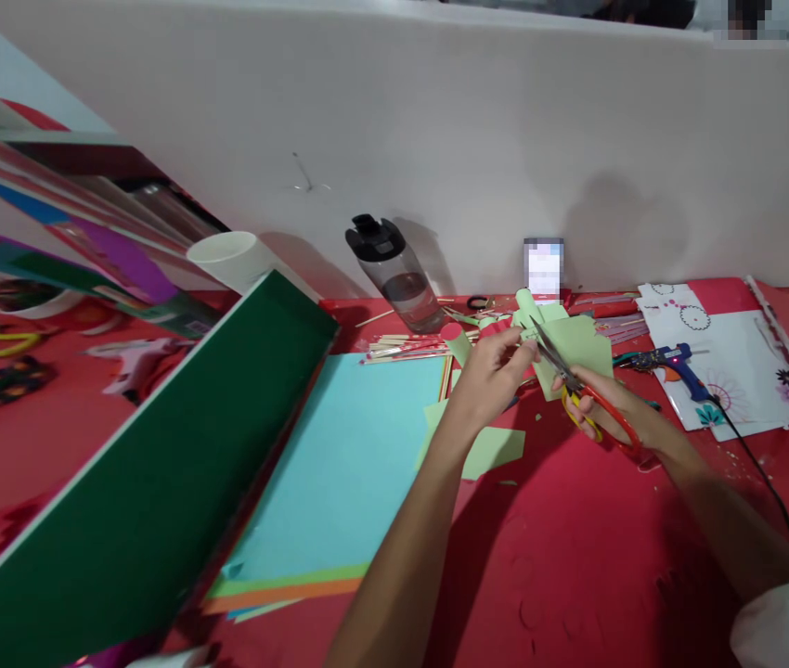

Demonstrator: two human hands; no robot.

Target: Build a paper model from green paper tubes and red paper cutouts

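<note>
My right hand [621, 401] grips scissors [553, 353] with red and yellow handles, their blades parted and pointing up and left. Pinched in the fingertips of my left hand [484, 380] is a small piece of light green paper [529, 332], close beside the blades. A larger light green sheet [586, 345] lies behind the scissors. Another light green piece [496, 452] rests on the red table below my left wrist. Rolled green paper [459, 343] stands left of my left hand. Exactly where the blades meet the paper is too small to tell.
A stack of coloured sheets topped with light blue [353, 455] lies left of my arm, beside a tall green board [158, 473]. A water bottle [401, 278] and a phone [544, 269] stand near the white wall. A blue glue gun [687, 371] with a cord lies right.
</note>
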